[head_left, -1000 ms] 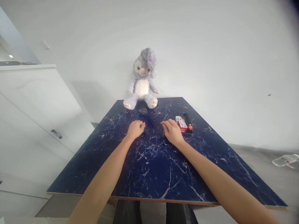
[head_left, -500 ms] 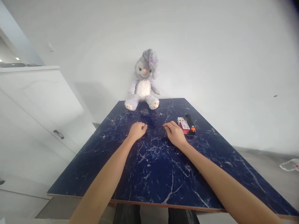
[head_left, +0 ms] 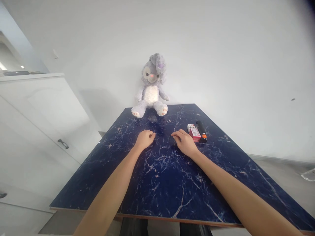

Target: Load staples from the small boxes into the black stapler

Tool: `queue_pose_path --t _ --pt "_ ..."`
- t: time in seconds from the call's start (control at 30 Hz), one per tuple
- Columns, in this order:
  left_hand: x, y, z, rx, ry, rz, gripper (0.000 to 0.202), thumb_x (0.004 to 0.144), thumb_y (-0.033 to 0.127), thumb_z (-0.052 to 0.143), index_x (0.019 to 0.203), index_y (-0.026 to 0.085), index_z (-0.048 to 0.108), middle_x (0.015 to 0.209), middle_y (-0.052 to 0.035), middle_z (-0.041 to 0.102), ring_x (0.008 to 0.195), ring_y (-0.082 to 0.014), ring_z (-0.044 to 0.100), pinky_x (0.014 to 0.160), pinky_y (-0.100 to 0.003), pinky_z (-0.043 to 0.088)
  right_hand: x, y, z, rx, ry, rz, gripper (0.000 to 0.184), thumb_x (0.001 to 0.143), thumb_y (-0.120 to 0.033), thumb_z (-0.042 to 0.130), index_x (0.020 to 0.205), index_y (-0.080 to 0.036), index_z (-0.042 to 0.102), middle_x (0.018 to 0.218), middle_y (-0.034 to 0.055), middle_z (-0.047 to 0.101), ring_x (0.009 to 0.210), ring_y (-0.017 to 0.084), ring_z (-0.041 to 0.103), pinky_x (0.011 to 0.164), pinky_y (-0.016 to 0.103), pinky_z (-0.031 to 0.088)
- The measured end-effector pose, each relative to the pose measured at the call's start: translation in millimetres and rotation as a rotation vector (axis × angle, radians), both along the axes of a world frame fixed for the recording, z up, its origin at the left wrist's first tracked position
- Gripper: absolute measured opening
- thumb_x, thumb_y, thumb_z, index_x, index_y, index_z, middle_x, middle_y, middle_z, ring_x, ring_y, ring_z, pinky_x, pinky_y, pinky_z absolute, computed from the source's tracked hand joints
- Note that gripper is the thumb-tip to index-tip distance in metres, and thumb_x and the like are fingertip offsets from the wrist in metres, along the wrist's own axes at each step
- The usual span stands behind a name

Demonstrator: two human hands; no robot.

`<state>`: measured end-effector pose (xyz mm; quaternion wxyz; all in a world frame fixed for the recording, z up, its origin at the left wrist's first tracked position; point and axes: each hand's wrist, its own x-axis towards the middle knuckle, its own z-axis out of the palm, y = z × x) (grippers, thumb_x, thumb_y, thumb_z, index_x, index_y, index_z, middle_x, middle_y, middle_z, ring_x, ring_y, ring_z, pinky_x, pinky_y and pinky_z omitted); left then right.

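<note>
Blue, with white marble-like veins, the counter (head_left: 157,193) carries both bare hands, and very little has changed during the last second: the viewpoint shifts slightly, while hands and objects keep nearly the same places. The left hand (head_left: 145,139) is loosely curled, palm hidden, so I cannot tell whether it is fully closed. The right hand (head_left: 184,142) has its fingers softly bent and parted from the thumb, with no object visible in it. Just beside it lie small red-and-white cardboard boxes (head_left: 195,133), seemingly two, and next to these a black cylindrical object with an orange band (head_left: 201,129). Farther away, a pale grey-lilac plush toy (head_left: 151,94) sits upright near the wall. Nothing appears displaced, which suggests, in my judgement, that the hands are resting.
</note>
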<state>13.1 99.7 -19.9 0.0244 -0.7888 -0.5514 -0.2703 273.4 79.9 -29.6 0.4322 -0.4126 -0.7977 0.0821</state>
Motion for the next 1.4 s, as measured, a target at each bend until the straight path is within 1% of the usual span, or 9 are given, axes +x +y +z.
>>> queue_pose_path --t 0.27,0.57,0.97,1.1,1.17,1.2,1.3,1.37,1.4 --pt "1.2 -1.5 1.4 0.003 0.006 0.005 0.044 0.096 0.037 0.048 0.055 0.020 0.049 0.061 -0.0021 0.056 0.060 -0.0165 0.052 0.067 -0.030 0.035 -1.4 -1.4 0.2 -0.029 -0.022 0.104 0.022 0.097 -0.021 0.047 0.101 -0.024 0.068 0.097 0.0054 0.064 0.082 0.018 0.063 0.080 0.033 0.051" --pt "1.5 -4.0 2.3 0.002 0.002 0.014 0.044 0.097 0.037 0.048 0.056 0.020 0.051 0.060 -0.0014 0.055 0.059 -0.0158 0.051 0.074 -0.030 0.039 -2.5 -1.0 -0.5 -0.042 -0.022 0.111 0.021 0.096 -0.022 0.048 0.100 -0.023 0.068 0.095 0.0052 0.064 0.081 0.018 0.062 0.079 0.033 0.050" --pt "0.6 -3.7 2.3 -0.015 -0.008 0.015 0.043 0.096 0.038 0.047 0.058 0.021 0.055 0.064 -0.0039 0.059 0.062 -0.0177 0.053 0.068 -0.031 0.037 -2.1 -2.9 1.8 -0.052 -0.038 0.098 0.021 0.096 -0.023 0.048 0.099 -0.022 0.069 0.096 0.0052 0.065 0.082 0.018 0.063 0.082 0.033 0.050" --pt "-0.4 -2.7 2.2 -0.013 -0.013 0.013 0.044 0.096 0.038 0.046 0.057 0.021 0.055 0.062 -0.0033 0.057 0.062 -0.0177 0.054 0.068 -0.030 0.036 -0.4 -5.9 9.1 -0.019 -0.039 0.082 0.023 0.097 -0.025 0.046 0.101 -0.023 0.069 0.095 0.0062 0.066 0.082 0.019 0.063 0.080 0.033 0.051" --pt "-0.7 -2.2 2.0 -0.015 -0.015 0.014 0.044 0.096 0.038 0.046 0.057 0.021 0.053 0.061 -0.0028 0.056 0.061 -0.0173 0.053 0.067 -0.030 0.035 4.9 -7.2 17.1 0.052 -0.040 0.007 0.023 0.097 -0.026 0.047 0.103 -0.023 0.069 0.093 0.0071 0.066 0.087 0.022 0.062 0.084 0.035 0.050" --pt "-0.7 -2.0 1.9 -0.016 -0.016 0.014 0.044 0.096 0.038 0.046 0.056 0.021 0.052 0.061 -0.0026 0.056 0.060 -0.0170 0.052 0.066 -0.030 0.035 9.4 -7.2 21.5 0.099 -0.032 -0.071 0.024 0.097 -0.027 0.047 0.104 -0.022 0.069 0.093 0.0080 0.067 0.091 0.024 0.062 0.089 0.038 0.048" --pt "-0.2 -1.6 2.3 -0.015 -0.024 0.012 0.044 0.096 0.038 0.046 0.056 0.021 0.050 0.061 -0.0024 0.055 0.059 -0.0164 0.050 0.064 -0.030 0.033 29.6 -2.5 32.5 0.182 0.045 -0.448 0.030 0.095 -0.031 0.048 0.115 -0.020 0.067 0.108 0.0127 0.067 0.110 0.031 0.056 0.102 0.048 0.039" --pt "0.4 -1.8 3.3 -0.012 -0.033 0.011 0.044 0.096 0.038 0.046 0.055 0.021 0.048 0.061 -0.0023 0.055 0.059 -0.0161 0.050 0.063 -0.030 0.032 46.3 4.5 35.3 0.101 0.111 -0.695 0.047 0.092 -0.038 0.050 0.132 -0.015 0.057 0.129 0.0185 0.060 0.123 0.037 0.050 0.106 0.052 0.035" --pt "0.6 -2.3 4.0 -0.009 -0.039 0.011 0.044 0.096 0.037 0.046 0.055 0.021 0.047 0.062 -0.0022 0.055 0.059 -0.0160 0.049 0.063 -0.030 0.032 54.3 8.6 35.1 0.008 0.129 -0.774 0.057 0.091 -0.043 0.050 0.138 -0.011 0.051 0.136 0.0220 0.055 0.126 0.039 0.048 0.106 0.053 0.035"
